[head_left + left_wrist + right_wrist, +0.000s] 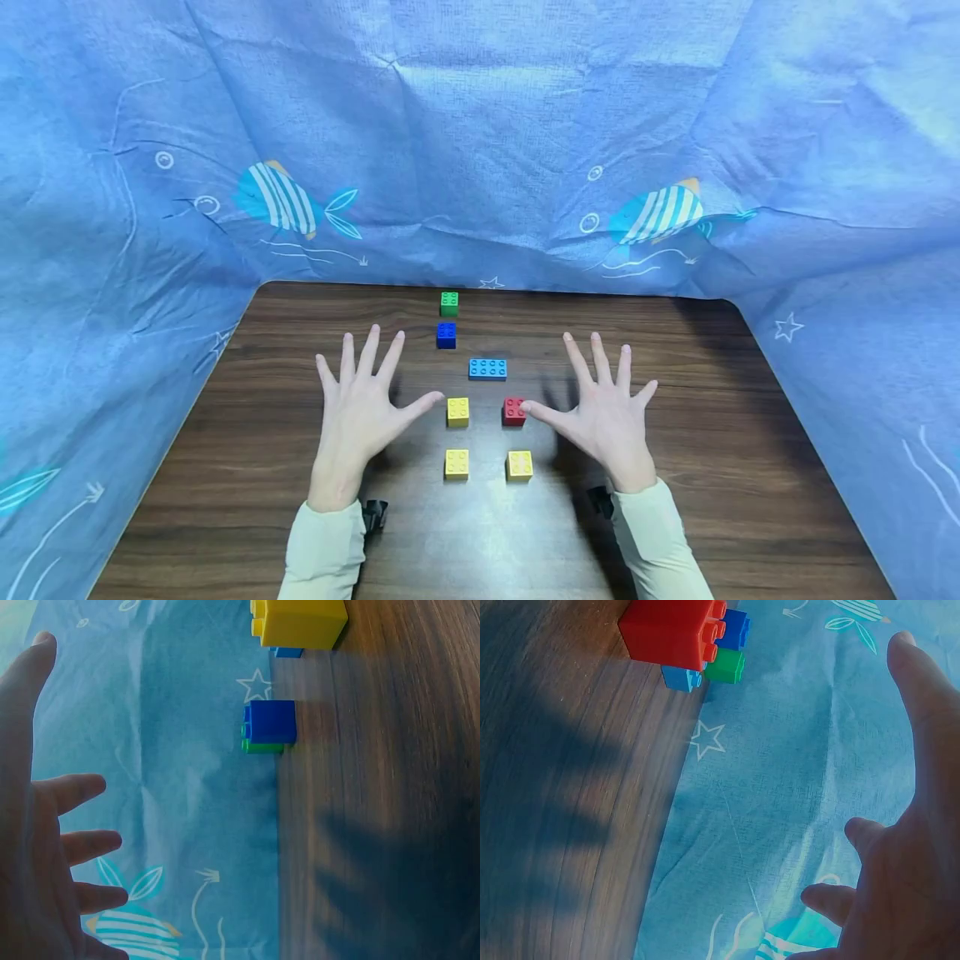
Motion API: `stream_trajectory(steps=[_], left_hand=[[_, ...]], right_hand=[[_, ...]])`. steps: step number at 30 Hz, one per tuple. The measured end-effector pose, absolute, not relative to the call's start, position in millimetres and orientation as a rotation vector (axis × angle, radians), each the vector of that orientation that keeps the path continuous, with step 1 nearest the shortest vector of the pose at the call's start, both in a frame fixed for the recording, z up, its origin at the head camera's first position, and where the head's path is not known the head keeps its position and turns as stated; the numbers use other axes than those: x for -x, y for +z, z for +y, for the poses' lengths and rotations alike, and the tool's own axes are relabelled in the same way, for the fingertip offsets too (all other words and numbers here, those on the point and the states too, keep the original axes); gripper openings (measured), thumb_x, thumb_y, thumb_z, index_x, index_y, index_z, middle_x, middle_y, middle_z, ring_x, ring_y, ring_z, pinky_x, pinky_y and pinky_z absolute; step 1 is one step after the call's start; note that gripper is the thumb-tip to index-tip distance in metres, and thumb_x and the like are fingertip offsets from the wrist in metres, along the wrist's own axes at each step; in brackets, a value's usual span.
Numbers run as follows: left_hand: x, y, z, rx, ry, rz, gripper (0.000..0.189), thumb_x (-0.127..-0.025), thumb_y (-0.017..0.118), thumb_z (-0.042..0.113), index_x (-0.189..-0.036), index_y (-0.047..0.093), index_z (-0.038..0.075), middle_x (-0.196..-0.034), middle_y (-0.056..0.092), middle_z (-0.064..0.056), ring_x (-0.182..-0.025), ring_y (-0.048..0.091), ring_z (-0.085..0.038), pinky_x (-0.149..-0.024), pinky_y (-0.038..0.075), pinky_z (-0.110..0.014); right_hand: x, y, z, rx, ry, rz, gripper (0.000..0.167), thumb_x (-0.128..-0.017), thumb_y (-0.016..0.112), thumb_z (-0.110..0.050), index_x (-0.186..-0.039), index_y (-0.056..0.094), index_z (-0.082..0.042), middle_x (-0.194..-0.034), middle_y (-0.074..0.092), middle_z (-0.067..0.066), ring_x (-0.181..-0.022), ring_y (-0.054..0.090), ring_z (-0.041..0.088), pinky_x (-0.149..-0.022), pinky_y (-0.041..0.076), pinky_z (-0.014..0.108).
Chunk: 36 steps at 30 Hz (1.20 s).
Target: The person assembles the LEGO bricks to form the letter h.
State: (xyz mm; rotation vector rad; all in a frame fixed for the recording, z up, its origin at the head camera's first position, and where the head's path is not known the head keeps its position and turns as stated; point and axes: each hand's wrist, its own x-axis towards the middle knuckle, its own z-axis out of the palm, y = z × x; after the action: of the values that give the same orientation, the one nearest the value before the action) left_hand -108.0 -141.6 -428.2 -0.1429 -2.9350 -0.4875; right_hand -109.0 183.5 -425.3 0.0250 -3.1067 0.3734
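Fabric [480,108] in fish-print blue wraps the back and both sides of a dark wood-grain worktop [765,517]. Pale sleeves [326,542] come in from the near edge. Left hand [356,421] is spread wide above the wood, fingers straight, gripping zilch. Right hand [606,421] is the same deal, splayed and free. Biggest brick is the long light-blue brick [487,369], sitting crosswise between them. Then the little square ones: a yellow brick [458,412] near the left thumb, a red brick [513,412] by the right thumb (apart in the right wrist view), a second yellow brick [457,464] and third yellow brick [519,466] side by side closer in, plus a dark blue brick [446,336] with a green brick [449,304] behind it, near the far edge
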Motion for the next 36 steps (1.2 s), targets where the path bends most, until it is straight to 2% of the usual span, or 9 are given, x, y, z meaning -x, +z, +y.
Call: stream_trajectory(steps=[10, 15, 18, 20, 22, 24, 28, 32, 36], left_hand=[[107, -430, -142, 0.147, -0.487, -2.937, 0.106, -0.078, 0.051, 0.088, -0.161, 0.027, 0.027, -0.169, 0.02, -0.013, -0.154, 0.008, -0.05, -0.113, -0.001, -0.078], [105, -432, -145, 0.209, -0.54, -2.863, 0.099, -0.082, 0.056, 0.081, -0.161, 0.03, 0.027, -0.168, 0.024, -0.012, -0.154, 0.014, -0.044, -0.117, 0.007, -0.073], [102, -433, -148, 0.335, -0.66, -2.727, 0.086, -0.087, 0.066, 0.064, -0.158, 0.037, 0.026, -0.165, 0.032, -0.009, -0.152, 0.026, -0.037, -0.118, 0.021, -0.066], [100, -433, -149, 0.425, -0.771, -2.624, 0.076, -0.089, 0.072, 0.049, -0.155, 0.043, 0.023, -0.16, 0.041, -0.008, -0.147, 0.037, -0.032, -0.116, 0.031, -0.059], [96, -433, -149, 0.49, -0.881, -2.55, 0.066, -0.09, 0.075, 0.037, -0.149, 0.051, 0.02, -0.151, 0.051, -0.007, -0.139, 0.047, -0.029, -0.111, 0.039, -0.055], [89, -434, -147, 0.509, -0.973, -2.554, 0.058, -0.09, 0.076, 0.032, -0.143, 0.058, 0.018, -0.143, 0.058, -0.004, -0.132, 0.054, -0.024, -0.107, 0.045, -0.05], [75, -443, -139, 0.504, -1.083, -2.731, 0.053, -0.087, 0.079, 0.039, -0.134, 0.064, 0.018, -0.129, 0.065, 0.001, -0.118, 0.063, -0.019, -0.098, 0.052, -0.045], [65, -462, -130, 0.514, -1.096, -2.926, 0.063, -0.081, 0.082, 0.05, -0.132, 0.065, 0.017, -0.119, 0.068, 0.003, -0.107, 0.065, -0.014, -0.091, 0.055, -0.04], [59, -479, -119, 0.519, -1.105, -2.986, 0.065, -0.076, 0.086, 0.05, -0.129, 0.067, 0.017, -0.113, 0.068, 0.006, -0.101, 0.064, -0.009, -0.087, 0.054, -0.035]], right_hand=[[108, -426, 183, -0.028, 0.385, -3.11, 0.118, -0.068, 0.046, -0.099, -0.162, 0.003, -0.043, -0.171, 0.007, 0.011, -0.153, -0.002, 0.053, -0.099, -0.001, 0.09], [107, -430, 184, -0.087, 0.382, -3.033, 0.111, -0.073, 0.051, -0.094, -0.162, 0.01, -0.041, -0.17, 0.014, 0.013, -0.154, 0.004, 0.051, -0.107, 0.004, 0.085], [106, -433, 185, -0.198, 0.453, -2.908, 0.098, -0.08, 0.058, -0.082, -0.161, 0.024, -0.037, -0.167, 0.025, 0.013, -0.153, 0.015, 0.046, -0.114, 0.015, 0.076], [104, -434, 186, -0.297, 0.544, -2.815, 0.084, -0.087, 0.064, -0.069, -0.157, 0.038, -0.03, -0.16, 0.038, 0.013, -0.149, 0.03, 0.04, -0.114, 0.026, 0.068], [100, -434, 186, -0.401, 0.635, -2.727, 0.067, -0.091, 0.068, -0.054, -0.147, 0.053, -0.021, -0.147, 0.054, 0.01, -0.138, 0.047, 0.034, -0.109, 0.038, 0.059], [93, -433, 186, -0.498, 0.712, -2.678, 0.051, -0.093, 0.071, -0.043, -0.134, 0.064, -0.015, -0.131, 0.065, 0.007, -0.123, 0.059, 0.027, -0.101, 0.048, 0.051], [78, -439, 187, -0.674, 0.755, -2.705, 0.037, -0.089, 0.076, -0.038, -0.116, 0.072, -0.013, -0.11, 0.072, 0.0, -0.103, 0.067, 0.017, -0.087, 0.056, 0.041], [67, -451, 186, -0.802, 0.678, -2.85, 0.045, -0.086, 0.078, -0.048, -0.115, 0.073, -0.015, -0.107, 0.073, -0.003, -0.099, 0.066, 0.012, -0.084, 0.057, 0.037], [61, -464, 182, -0.853, 0.563, -2.943, 0.052, -0.082, 0.078, -0.056, -0.117, 0.072, -0.017, -0.107, 0.072, -0.006, -0.097, 0.066, 0.012, -0.083, 0.056, 0.037]])
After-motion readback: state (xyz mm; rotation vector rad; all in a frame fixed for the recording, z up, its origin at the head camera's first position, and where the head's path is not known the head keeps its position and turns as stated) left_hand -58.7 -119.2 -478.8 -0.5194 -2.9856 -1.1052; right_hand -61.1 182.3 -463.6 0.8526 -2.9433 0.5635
